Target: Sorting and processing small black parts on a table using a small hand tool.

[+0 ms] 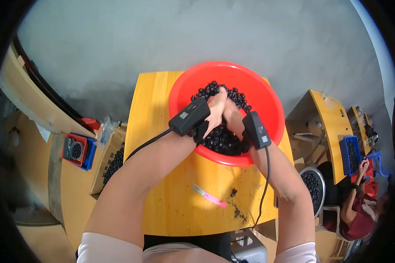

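Both my hands are inside a large red basin (267, 109) that holds many small, round, black knob-like pieces (224, 141). My left hand (214, 110) lies among the pieces, its fingers stretched out and spread. Against it, my right hand (233, 117) reaches in from the other side. Its fingers are hidden, so its grip does not show. Each wrist carries a black box with a cable. A small knife (210, 196) with a pink handle lies on the yellow table (166, 188), nearer to me than the basin.
Black crumbs (239, 213) are scattered near the knife. On the left stand a carton (102, 168) of black pieces and a red tray (72, 153). To the right, a person (360, 210) sits by a metal bowl (322, 186) and a blue bin (343, 151). A grey wall rises behind the basin.
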Tool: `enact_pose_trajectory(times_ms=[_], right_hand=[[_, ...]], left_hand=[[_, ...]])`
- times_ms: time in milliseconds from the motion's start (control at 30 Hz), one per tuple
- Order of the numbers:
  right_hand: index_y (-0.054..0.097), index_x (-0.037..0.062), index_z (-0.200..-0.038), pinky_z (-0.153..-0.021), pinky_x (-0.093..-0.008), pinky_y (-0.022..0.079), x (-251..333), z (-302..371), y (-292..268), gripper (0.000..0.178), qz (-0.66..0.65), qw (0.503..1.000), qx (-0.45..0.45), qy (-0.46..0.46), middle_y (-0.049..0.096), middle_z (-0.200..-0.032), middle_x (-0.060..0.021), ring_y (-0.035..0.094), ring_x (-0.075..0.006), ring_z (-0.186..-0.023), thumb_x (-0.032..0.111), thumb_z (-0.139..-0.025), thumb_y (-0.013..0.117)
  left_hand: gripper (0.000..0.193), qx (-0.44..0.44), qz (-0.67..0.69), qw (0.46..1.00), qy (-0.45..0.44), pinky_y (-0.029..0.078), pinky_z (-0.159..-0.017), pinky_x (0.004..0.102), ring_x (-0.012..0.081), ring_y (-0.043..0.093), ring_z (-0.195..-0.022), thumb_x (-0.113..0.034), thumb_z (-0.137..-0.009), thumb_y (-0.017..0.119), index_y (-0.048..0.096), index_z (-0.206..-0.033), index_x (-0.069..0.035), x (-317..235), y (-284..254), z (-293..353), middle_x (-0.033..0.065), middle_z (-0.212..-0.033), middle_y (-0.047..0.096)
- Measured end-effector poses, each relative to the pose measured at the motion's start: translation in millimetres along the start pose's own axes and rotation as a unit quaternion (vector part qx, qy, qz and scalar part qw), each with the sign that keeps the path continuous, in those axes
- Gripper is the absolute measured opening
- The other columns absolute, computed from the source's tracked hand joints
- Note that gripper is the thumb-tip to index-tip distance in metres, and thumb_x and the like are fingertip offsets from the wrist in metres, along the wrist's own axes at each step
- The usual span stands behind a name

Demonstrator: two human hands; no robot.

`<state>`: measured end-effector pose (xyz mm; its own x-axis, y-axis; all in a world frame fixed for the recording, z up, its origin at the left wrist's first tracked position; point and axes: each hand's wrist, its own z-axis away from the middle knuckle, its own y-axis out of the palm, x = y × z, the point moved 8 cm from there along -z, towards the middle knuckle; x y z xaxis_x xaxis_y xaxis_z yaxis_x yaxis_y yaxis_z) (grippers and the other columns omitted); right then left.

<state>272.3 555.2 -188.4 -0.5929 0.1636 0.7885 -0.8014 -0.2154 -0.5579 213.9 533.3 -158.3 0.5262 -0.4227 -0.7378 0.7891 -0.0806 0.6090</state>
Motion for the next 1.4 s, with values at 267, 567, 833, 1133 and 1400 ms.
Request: enact_pose_trajectory(times_ms=[267, 567, 833, 1133, 1400], right_hand=[[0.054, -0.0015, -0.093, -0.078, -0.0455, 0.039, 68, 42, -31, 0.043, -0.084, 0.981, -0.125, -0.126, 0.055, -0.099, -0.0252, 0.05, -0.0419, -0.094, 0.038, -0.087, 0.04], [0.056, 0.0028, -0.088, -0.074, -0.0383, 0.042, 154, 225, -4, 0.017, -0.099, 0.884, -0.247, -0.384, 0.053, -0.086, -0.015, 0.05, -0.0328, -0.084, 0.018, -0.084, 0.05], [0.058, 0.0046, -0.089, -0.076, -0.0358, 0.042, 44, 269, 94, 0.014, -0.154, 0.945, -0.194, -0.212, 0.053, -0.088, -0.0122, 0.052, -0.0283, -0.086, 0.015, -0.084, 0.051], [0.056, 0.004, -0.092, -0.076, -0.0368, 0.041, 18, 279, 96, 0.018, -0.173, 0.915, -0.26, -0.256, 0.054, -0.092, -0.0138, 0.051, -0.0312, -0.085, 0.017, -0.084, 0.047], [0.059, 0.003, -0.086, -0.071, -0.0393, 0.044, 24, 280, 88, 0.019, -0.189, 0.899, -0.302, -0.255, 0.059, -0.083, -0.0177, 0.054, -0.0344, -0.077, 0.02, -0.08, 0.052]], left_hand=[[0.027, -0.264, -0.022, 0.949, 0.173, 0.046, -0.08, 0.0336, 0.0187, 0.052, -0.093, -0.028, -0.095, 0.034, 0.045, -0.106, -0.005, -24, -22, 19, 0.0098, -0.102, 0.052], [0.037, -0.047, -0.009, 0.917, 0.395, 0.037, -0.092, 0.0312, 0.0165, 0.046, -0.105, -0.029, -0.096, 0.036, 0.039, -0.122, -0.003, -46, 13, 226, 0.0067, -0.112, 0.047], [0.031, -0.262, -0.1, 0.93, 0.238, 0.035, -0.094, 0.0301, 0.0177, 0.046, -0.104, -0.023, -0.096, 0.034, 0.043, -0.118, -0.003, 72, -72, 276, 0.0076, -0.111, 0.048], [0.033, -0.213, -0.162, 0.897, 0.351, 0.037, -0.09, 0.0358, 0.0249, 0.047, -0.1, -0.025, -0.093, 0.036, 0.048, -0.112, -0.001, 90, -74, 268, 0.0134, -0.107, 0.046], [0.036, -0.221, -0.235, 0.883, 0.342, 0.033, -0.095, 0.0316, 0.019, 0.043, -0.105, -0.028, -0.095, 0.035, 0.05, -0.111, 0.001, 88, -79, 262, 0.0091, -0.112, 0.043]])
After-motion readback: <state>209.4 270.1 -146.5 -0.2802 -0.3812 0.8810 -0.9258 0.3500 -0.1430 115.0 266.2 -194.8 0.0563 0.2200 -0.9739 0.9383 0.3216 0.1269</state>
